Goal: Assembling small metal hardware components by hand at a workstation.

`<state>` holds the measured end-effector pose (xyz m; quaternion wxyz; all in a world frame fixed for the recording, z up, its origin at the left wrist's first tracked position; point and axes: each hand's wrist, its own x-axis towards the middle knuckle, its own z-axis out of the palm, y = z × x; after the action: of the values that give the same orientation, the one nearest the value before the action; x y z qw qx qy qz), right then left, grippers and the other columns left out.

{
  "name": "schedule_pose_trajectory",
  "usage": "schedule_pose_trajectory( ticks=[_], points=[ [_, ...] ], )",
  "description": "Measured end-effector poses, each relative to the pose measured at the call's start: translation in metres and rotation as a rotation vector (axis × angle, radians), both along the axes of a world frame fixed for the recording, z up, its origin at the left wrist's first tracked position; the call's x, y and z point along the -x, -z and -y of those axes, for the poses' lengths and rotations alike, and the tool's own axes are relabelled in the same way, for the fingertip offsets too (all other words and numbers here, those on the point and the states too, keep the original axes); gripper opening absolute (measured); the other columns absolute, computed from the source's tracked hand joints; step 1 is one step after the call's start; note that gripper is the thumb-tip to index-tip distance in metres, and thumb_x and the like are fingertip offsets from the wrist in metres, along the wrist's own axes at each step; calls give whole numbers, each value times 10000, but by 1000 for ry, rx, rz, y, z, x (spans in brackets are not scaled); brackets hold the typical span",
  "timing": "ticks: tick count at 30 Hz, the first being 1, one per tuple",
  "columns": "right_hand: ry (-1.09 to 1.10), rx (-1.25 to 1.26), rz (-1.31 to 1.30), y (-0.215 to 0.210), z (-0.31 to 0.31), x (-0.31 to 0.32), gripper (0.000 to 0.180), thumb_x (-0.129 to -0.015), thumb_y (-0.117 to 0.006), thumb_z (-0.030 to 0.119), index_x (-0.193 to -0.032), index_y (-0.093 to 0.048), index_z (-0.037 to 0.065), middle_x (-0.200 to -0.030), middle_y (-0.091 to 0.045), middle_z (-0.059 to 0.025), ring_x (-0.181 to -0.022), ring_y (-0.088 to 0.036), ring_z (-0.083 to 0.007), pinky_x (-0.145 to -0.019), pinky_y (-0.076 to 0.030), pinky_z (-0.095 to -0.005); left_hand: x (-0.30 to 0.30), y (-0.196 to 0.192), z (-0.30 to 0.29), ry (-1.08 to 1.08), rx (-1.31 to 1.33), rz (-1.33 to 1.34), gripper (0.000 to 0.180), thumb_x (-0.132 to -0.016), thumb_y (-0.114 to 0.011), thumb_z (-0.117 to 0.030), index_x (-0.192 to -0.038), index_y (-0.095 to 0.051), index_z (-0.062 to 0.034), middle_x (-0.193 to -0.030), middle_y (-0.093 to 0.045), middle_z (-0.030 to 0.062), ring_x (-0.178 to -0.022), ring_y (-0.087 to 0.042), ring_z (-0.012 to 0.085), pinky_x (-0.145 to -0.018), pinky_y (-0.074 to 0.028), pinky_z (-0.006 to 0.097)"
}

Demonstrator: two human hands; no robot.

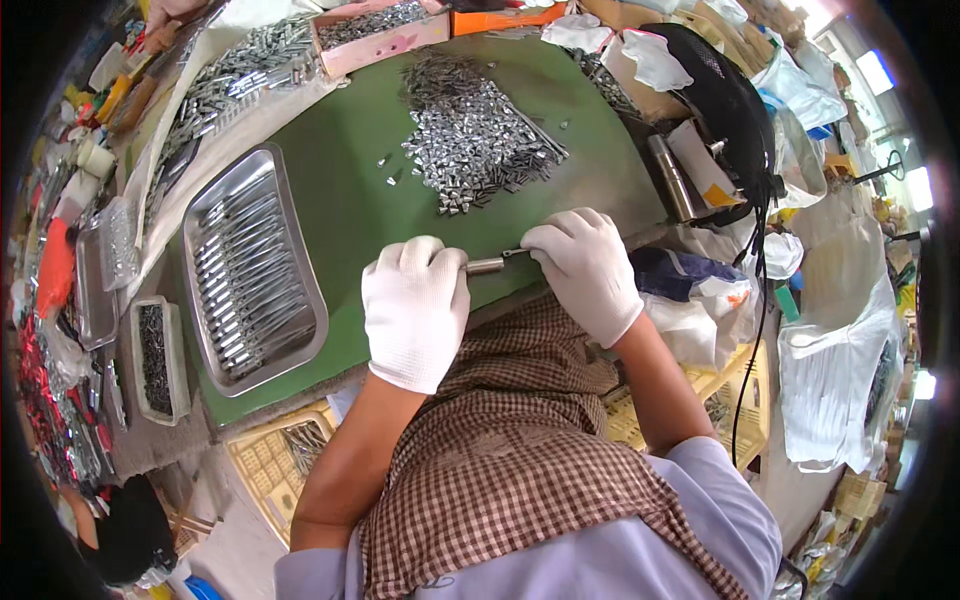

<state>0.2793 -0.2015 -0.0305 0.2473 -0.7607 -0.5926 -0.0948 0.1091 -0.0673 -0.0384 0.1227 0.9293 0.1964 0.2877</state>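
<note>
White knitted gloves cover both hands, which meet over the near edge of the green work surface (350,210). Closed fingers of my left hand (412,305) grip a silver metal tube (486,266) that points to the right. My right hand (588,272) pinches a thin dark metal piece (513,253) at the tube's right end; whether it sits inside the tube I cannot tell. Beyond the hands lies a heap of small shiny metal parts (470,145), with thin dark pins (440,80) at its far side. Left of my left hand, a steel tray (310,300) holds several slim metal tools in a row.
A narrow box of small dark parts (155,360) stands left of the tray. Pink (385,40) and orange (505,20) boxes line the far edge. A metal cylinder (672,178) and black cable (762,290) are at right. Yellow baskets (262,470) sit below. Another person's arm (82,518) shows lower left.
</note>
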Motion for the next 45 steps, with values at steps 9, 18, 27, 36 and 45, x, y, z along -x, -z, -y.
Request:
schedule_pose_trajectory(
  ticks=[9, 18, 27, 36, 45],
  points=[
    [-43, 1, -58, -2, 0, -5, 133, -790, -694, 67, -907, -677, 127, -896, -658, -41, -920, -628, -296, -858, -494, -440, -15, 5, 8, 70, 195, 38, 98, -792, -741, -85, -870, -684, -97, -858, -651, 72, -806, -620, 325, -734, -469, 462],
    [-168, -20, -117, 0, -13, -13, 135, -781, -711, 73, -898, -688, 137, -930, -673, -35, -947, -637, -291, -874, -499, -435, -14, 6, 7, 48, 198, 86, 120, -772, -760, -78, -864, -685, -96, -850, -650, 78, -786, -622, 327, -706, -470, 453],
    [-52, 11, -317, 7, -58, -27, 46, -845, -674, 128, -875, -702, 107, -912, -675, -108, -902, -654, -342, -823, -509, -467, -13, 7, 6, 54, 191, 72, 113, -768, -757, -81, -853, -684, -99, -836, -644, 77, -773, -619, 325, -696, -459, 458],
    [-75, -3, -183, -14, -31, -15, 115, -837, -655, 68, -931, -597, 99, -833, -675, -88, -799, -651, -336, -780, -494, -456, -13, 7, 7, 64, 198, 91, 117, -777, -756, -92, -873, -689, -91, -843, -639, 88, -780, -618, 329, -696, -461, 461],
    [-75, 23, -133, -13, -20, -24, 111, -820, -698, 94, -922, -663, 120, -856, -686, -76, -860, -649, -326, -812, -498, -432, -12, 7, 7, 57, 179, 102, 116, -787, -748, -97, -892, -697, -94, -852, -639, 85, -793, -619, 331, -707, -467, 458]
  ],
)
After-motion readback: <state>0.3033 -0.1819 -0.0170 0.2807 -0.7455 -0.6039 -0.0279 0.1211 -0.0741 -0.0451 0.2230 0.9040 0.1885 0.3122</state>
